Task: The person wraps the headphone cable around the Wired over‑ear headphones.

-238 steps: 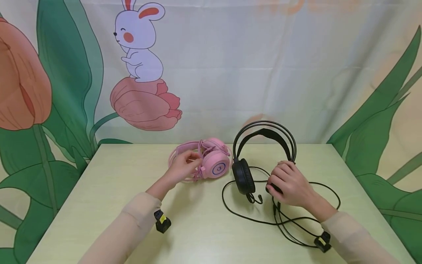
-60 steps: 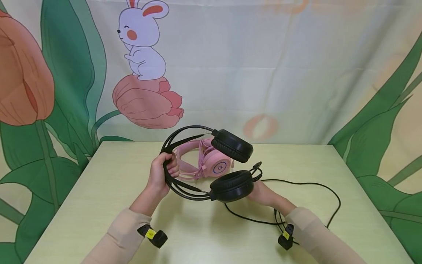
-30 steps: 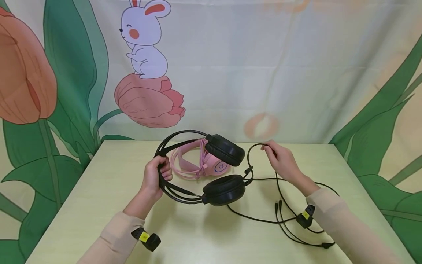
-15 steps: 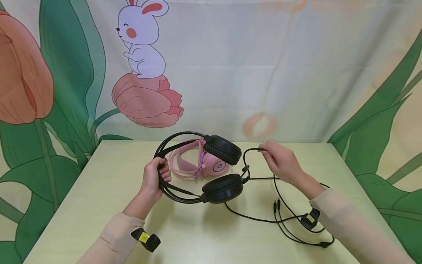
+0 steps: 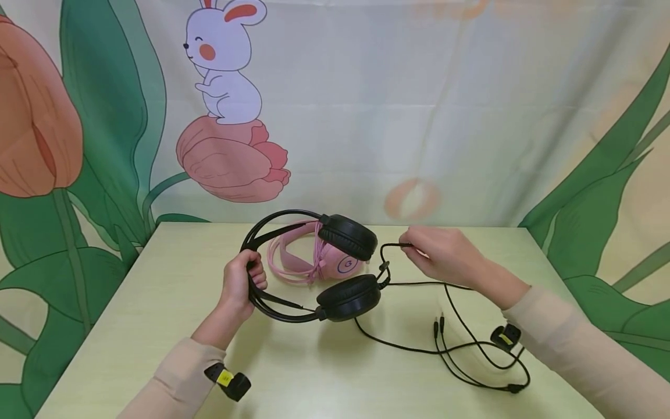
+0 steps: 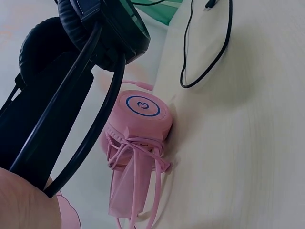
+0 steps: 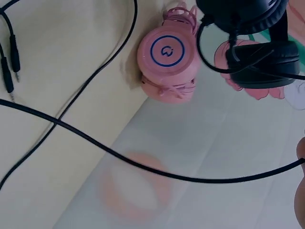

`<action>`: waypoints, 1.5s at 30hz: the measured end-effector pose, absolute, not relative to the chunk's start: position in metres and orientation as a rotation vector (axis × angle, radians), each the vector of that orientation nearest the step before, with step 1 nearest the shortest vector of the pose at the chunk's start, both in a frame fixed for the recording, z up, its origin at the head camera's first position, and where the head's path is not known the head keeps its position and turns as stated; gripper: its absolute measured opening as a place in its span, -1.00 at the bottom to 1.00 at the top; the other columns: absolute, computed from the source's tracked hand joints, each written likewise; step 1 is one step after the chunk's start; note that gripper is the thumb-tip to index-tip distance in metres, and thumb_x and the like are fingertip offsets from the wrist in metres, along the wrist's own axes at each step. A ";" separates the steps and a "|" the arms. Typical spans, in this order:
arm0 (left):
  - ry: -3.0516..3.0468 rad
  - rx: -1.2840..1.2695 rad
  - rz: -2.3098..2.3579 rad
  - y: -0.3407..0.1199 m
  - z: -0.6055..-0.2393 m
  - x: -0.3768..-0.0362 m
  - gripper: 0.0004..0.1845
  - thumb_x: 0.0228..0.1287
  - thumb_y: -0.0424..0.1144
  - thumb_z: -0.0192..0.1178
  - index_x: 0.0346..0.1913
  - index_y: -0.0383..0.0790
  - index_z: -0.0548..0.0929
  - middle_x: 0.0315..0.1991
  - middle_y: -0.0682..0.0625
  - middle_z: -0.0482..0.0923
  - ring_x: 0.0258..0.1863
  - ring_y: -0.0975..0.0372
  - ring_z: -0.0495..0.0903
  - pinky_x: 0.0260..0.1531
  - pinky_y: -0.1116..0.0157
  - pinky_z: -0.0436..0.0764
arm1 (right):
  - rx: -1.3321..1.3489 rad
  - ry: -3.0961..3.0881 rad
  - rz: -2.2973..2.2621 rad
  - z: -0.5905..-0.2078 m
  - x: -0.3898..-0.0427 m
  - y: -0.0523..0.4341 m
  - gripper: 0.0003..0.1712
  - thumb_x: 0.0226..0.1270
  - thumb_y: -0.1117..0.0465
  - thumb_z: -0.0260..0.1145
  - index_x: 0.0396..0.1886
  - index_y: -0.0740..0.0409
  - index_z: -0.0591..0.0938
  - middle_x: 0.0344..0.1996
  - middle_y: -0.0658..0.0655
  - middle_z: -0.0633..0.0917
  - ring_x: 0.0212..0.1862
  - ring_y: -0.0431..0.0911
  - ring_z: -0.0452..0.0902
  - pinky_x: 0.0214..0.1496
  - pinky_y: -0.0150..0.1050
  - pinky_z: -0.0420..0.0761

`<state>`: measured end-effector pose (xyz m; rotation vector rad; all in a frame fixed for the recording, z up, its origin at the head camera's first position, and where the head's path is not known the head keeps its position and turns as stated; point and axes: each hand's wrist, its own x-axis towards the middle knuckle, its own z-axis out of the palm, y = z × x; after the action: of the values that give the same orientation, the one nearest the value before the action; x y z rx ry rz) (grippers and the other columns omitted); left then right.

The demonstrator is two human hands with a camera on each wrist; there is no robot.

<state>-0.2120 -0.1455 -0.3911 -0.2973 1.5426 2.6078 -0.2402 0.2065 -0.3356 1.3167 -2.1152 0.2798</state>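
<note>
Plugs [image 5: 438,327] loose on near table [image 5: 324,378], cable [image 5: 471,343] looped nearby: likely snag. Left hand [image 5: 238,285] clenched round black headset [image 5: 314,267] band, held off table, centre. Right hand [image 5: 445,253] pinching cable farther right; hard tug could jerk earcup. Pink headset [image 5: 319,259] farthest, could get knocked.

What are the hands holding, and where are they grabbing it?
The left hand grips the black headphones by the headband. The right hand pinches their black cable near the lower earcup.

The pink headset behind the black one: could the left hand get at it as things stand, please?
Probably not at once: the left hand grips the black headset's band, which hangs in front of the pink headset. It would need to let go or reach around.
</note>
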 end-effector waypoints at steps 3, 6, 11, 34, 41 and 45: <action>1.552 -0.324 2.607 -0.145 -0.392 -0.212 -0.74 0.16 -0.31 -0.21 -0.67 -0.13 0.28 -0.83 0.17 0.09 -0.83 0.39 0.07 -0.79 0.51 0.08 | 1.402 -2.091 0.254 -0.328 -0.237 0.199 -0.73 0.40 0.09 -0.07 -0.31 0.06 0.54 -0.53 -0.09 0.51 -0.57 -0.29 0.31 -0.59 -0.37 0.40; 1.561 -0.349 2.603 -0.146 -0.392 -0.213 -0.76 0.16 -0.31 -0.19 -0.65 -0.14 0.28 -0.82 0.16 0.09 -0.82 0.38 0.08 -0.79 0.51 0.09 | 1.493 -2.029 0.240 -0.324 -0.234 0.193 -0.78 0.38 0.13 0.00 -0.29 0.04 0.58 -0.53 -0.09 0.47 -0.59 -0.29 0.30 -0.60 -0.38 0.38; 1.600 -0.370 2.578 -0.145 -0.391 -0.214 -0.79 0.16 -0.30 -0.17 -0.62 -0.15 0.28 -0.80 0.16 0.09 -0.82 0.38 0.08 -0.79 0.50 0.09 | 1.563 -1.980 0.183 -0.317 -0.231 0.187 -0.74 0.40 0.12 -0.03 -0.28 -0.03 0.62 -0.56 -0.10 0.41 -0.62 -0.30 0.23 -0.68 -0.42 0.26; 1.797 -0.289 2.434 -0.123 -0.381 -0.234 -0.82 0.09 -0.33 -0.12 -0.62 -0.18 0.26 -0.79 0.14 0.10 -0.81 0.36 0.09 -0.81 0.47 0.11 | 1.562 -1.812 -0.227 -0.293 -0.250 0.144 -0.58 0.02 -0.07 0.37 -0.53 0.08 0.36 -0.69 -0.08 0.40 -0.72 -0.22 0.28 -0.76 -0.42 0.17; 1.890 -0.277 2.378 -0.118 -0.379 -0.234 -0.87 0.06 -0.34 -0.11 -0.58 -0.21 0.24 -0.79 0.11 0.13 -0.81 0.32 0.13 -0.78 0.45 0.16 | 1.535 -1.941 -0.292 -0.289 -0.252 0.139 -0.61 0.08 -0.12 0.31 -0.52 0.06 0.42 -0.71 -0.08 0.43 -0.73 -0.21 0.31 -0.77 -0.41 0.14; 1.897 -0.269 2.360 -0.114 -0.378 -0.233 -0.87 0.08 -0.34 -0.12 -0.56 -0.21 0.23 -0.79 0.11 0.13 -0.81 0.32 0.13 -0.78 0.44 0.16 | 1.543 -1.949 -0.346 -0.291 -0.252 0.132 -0.65 0.13 -0.09 0.27 -0.52 0.05 0.43 -0.70 -0.07 0.45 -0.72 -0.19 0.36 -0.78 -0.38 0.18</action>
<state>-0.2332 -0.1138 -0.3781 -0.2693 1.8967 2.3597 -0.2523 0.1323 -0.2913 1.5435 -1.9493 -0.3459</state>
